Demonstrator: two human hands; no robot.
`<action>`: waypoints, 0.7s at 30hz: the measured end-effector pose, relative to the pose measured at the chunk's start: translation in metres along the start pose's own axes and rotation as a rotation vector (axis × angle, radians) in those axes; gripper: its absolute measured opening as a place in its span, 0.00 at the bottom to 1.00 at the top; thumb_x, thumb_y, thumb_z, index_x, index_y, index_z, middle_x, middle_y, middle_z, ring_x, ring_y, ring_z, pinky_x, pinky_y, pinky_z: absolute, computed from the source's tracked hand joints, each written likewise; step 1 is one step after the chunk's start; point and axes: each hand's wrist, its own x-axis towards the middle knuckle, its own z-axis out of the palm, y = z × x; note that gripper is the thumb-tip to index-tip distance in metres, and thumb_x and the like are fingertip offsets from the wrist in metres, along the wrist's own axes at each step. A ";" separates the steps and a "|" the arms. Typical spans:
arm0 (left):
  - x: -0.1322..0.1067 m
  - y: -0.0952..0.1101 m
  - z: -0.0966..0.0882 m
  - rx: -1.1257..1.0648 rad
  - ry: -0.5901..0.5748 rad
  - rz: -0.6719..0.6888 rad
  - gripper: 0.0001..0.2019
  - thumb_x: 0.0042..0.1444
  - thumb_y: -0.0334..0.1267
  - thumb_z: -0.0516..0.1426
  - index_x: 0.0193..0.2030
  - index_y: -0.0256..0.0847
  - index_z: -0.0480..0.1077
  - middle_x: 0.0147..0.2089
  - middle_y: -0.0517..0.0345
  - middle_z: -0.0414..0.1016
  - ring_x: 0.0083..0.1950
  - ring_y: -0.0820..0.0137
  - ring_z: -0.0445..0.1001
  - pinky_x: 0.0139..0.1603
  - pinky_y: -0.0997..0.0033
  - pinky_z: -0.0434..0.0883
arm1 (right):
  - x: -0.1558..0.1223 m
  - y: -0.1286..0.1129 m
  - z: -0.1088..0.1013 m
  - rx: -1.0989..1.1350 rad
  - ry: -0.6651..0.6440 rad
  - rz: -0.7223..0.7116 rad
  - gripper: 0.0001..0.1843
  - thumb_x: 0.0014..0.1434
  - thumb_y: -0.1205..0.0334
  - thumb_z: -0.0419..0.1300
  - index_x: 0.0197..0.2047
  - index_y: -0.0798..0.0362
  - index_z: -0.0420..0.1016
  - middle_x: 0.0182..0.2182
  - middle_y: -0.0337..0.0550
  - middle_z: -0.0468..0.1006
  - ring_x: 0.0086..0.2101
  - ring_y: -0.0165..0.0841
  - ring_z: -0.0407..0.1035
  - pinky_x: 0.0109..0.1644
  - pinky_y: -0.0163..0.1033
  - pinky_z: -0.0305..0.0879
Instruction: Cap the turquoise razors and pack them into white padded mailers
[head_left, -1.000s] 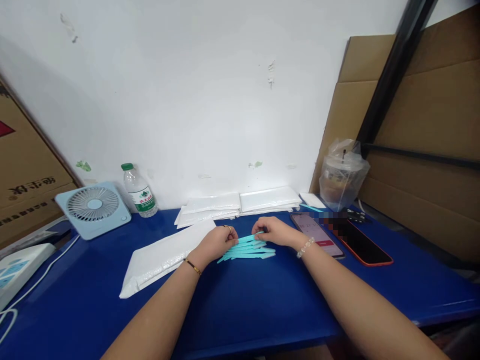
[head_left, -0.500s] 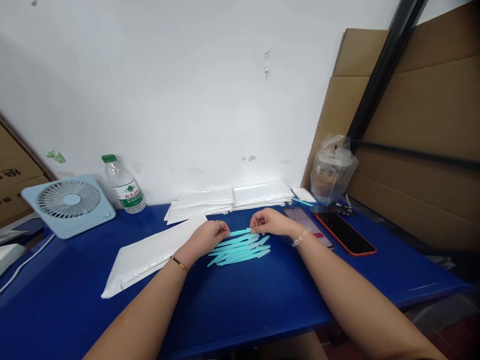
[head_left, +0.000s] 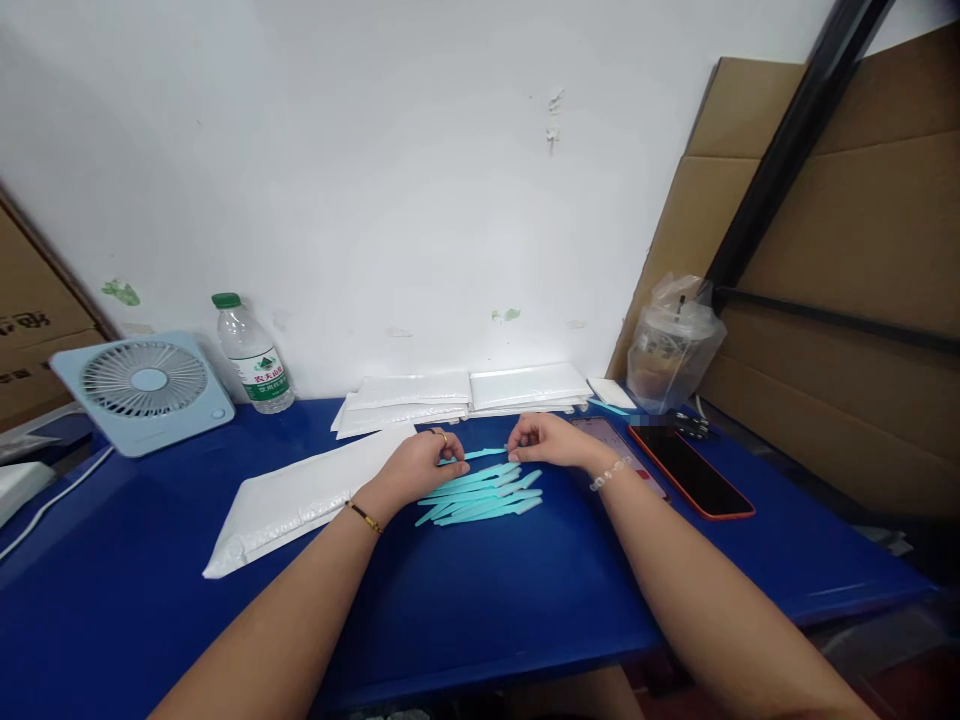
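Note:
A turquoise eyebrow razor (head_left: 486, 454) is stretched level between my two hands, just above the blue table. My left hand (head_left: 416, 465) pinches its left end between thumb and fingers. At its other end, the thumb and curled fingers of my right hand (head_left: 547, 442) close on the tip, which they partly hide. Directly below lies a loose pile of similar turquoise razors (head_left: 484, 500), roughly side by side with their wider heads to the right. A white padded mailer (head_left: 300, 495) lies to the left, partly behind my left hand.
Stacked white mailers (head_left: 409, 390) lie along the wall. Left stand a blue fan (head_left: 150, 390) and a water bottle (head_left: 259, 370). Right are a phone (head_left: 611, 440), an orange-edged phone (head_left: 694, 470) and a bagged drink cup (head_left: 667, 350). The table's front edge (head_left: 525, 668) is near me.
Both hands have lifted slightly away from the pile with the razor, and my right hand has shifted a little to the right. The camera view has also moved a bit.

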 end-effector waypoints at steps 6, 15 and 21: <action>0.000 0.003 -0.001 -0.043 -0.123 -0.042 0.12 0.51 0.48 0.55 0.31 0.43 0.72 0.30 0.61 0.73 0.30 0.71 0.69 0.28 0.74 0.60 | -0.003 -0.005 -0.003 0.039 -0.135 0.044 0.16 0.43 0.51 0.67 0.30 0.55 0.76 0.28 0.40 0.74 0.28 0.30 0.66 0.30 0.33 0.61; 0.003 -0.007 -0.004 -0.020 0.050 -0.139 0.13 0.51 0.49 0.55 0.36 0.43 0.71 0.33 0.60 0.74 0.32 0.69 0.70 0.28 0.73 0.61 | -0.003 0.008 -0.010 0.004 0.132 0.084 0.16 0.44 0.52 0.66 0.33 0.54 0.76 0.29 0.41 0.74 0.29 0.30 0.66 0.31 0.34 0.61; -0.001 0.008 -0.002 0.024 -0.017 -0.040 0.12 0.47 0.50 0.58 0.33 0.44 0.73 0.33 0.60 0.73 0.34 0.69 0.70 0.30 0.73 0.61 | 0.003 -0.015 0.012 -0.114 0.044 -0.050 0.11 0.48 0.55 0.64 0.32 0.53 0.77 0.31 0.41 0.69 0.30 0.29 0.63 0.31 0.33 0.60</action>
